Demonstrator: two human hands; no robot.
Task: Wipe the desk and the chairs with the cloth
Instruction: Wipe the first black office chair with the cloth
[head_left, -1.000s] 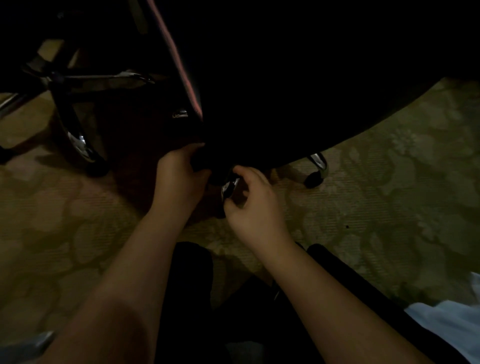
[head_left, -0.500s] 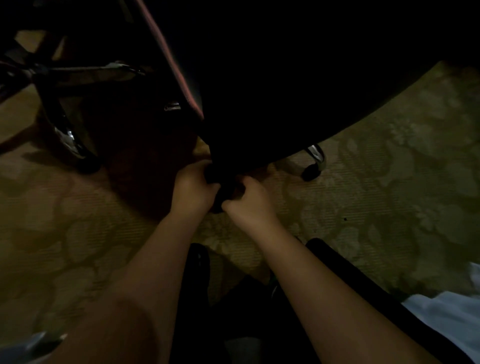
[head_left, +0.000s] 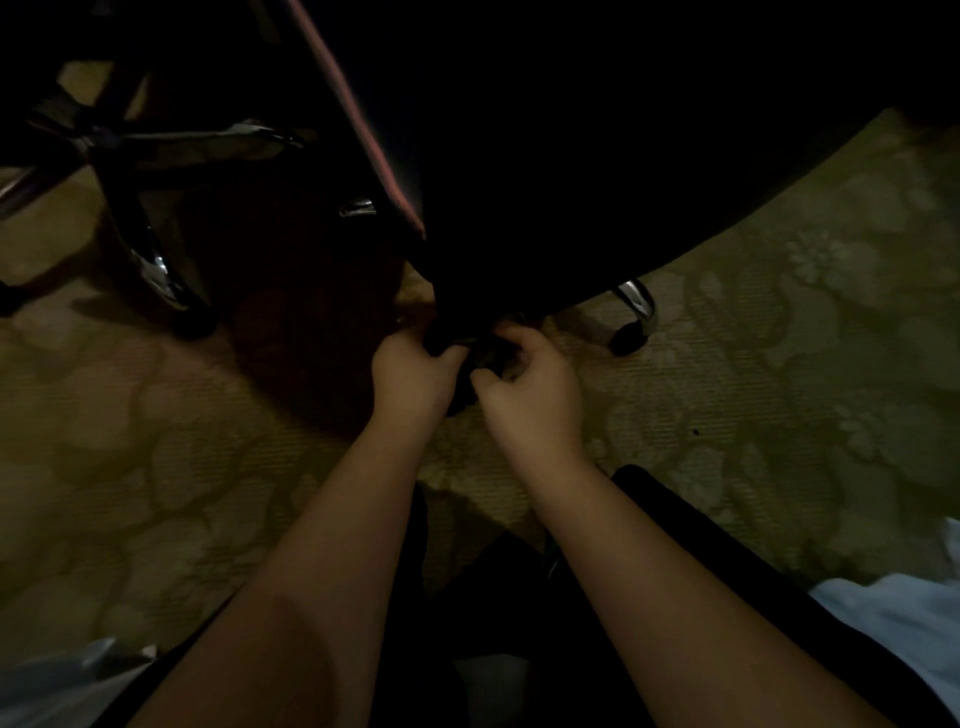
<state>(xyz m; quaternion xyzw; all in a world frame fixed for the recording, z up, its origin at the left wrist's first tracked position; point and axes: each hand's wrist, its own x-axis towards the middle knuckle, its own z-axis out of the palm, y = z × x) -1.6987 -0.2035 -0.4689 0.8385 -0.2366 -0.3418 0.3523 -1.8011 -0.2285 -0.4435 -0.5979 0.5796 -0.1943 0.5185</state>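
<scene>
Hands at centre frame, meeting just below the lowest point of a black chair (head_left: 597, 156) whose seat fills the upper middle and upper right. The left hand (head_left: 410, 379) has its fingers curled over a dark mass (head_left: 460, 397) that hangs directly under the seat edge. The right hand (head_left: 530, 389) lies just beside it to the right, thumb and fingers bent inward on the same dark mass. In this dim light it cannot be told whether the mass is the cloth, a part of the chair base, or both. The two hands nearly touch, with the mass between them and the seat edge immediately above their knuckles.

A dull pink strip (head_left: 358, 130) runs diagonally down the left border of the seat and ends just above the left hand. To the right of the right hand, a chrome leg (head_left: 636, 304) emerges from under the seat and ends in a black caster (head_left: 626, 340) standing on the patterned carpet (head_left: 779, 415). At upper left, well apart from the hands, stands a second star-shaped chair base (head_left: 119, 150) with one shiny leg (head_left: 150, 270) pointing down the frame. Both forearms enter from the bottom edge. Pale fabric (head_left: 893, 623) shows at lower right.
</scene>
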